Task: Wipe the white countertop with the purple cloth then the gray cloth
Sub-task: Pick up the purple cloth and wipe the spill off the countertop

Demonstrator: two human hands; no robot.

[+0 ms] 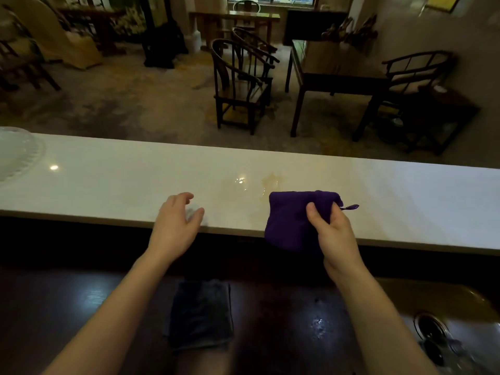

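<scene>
The white countertop (113,182) runs left to right across the middle, with a yellowish wet spill (259,185) near its centre. My right hand (331,228) grips the folded purple cloth (289,220) at the counter's near edge, just below the spill; part of the cloth hangs over the edge. My left hand (176,223) hovers over the near edge with its fingers spread and nothing in it. The folded gray cloth (201,315) lies flat on the dark lower surface between my forearms.
A clear glass dish (16,152) sits on the counter's far left end. A metal sink with a drain (430,324) is at the lower right. Beyond the counter are dark wooden chairs (240,87) and a table (332,66).
</scene>
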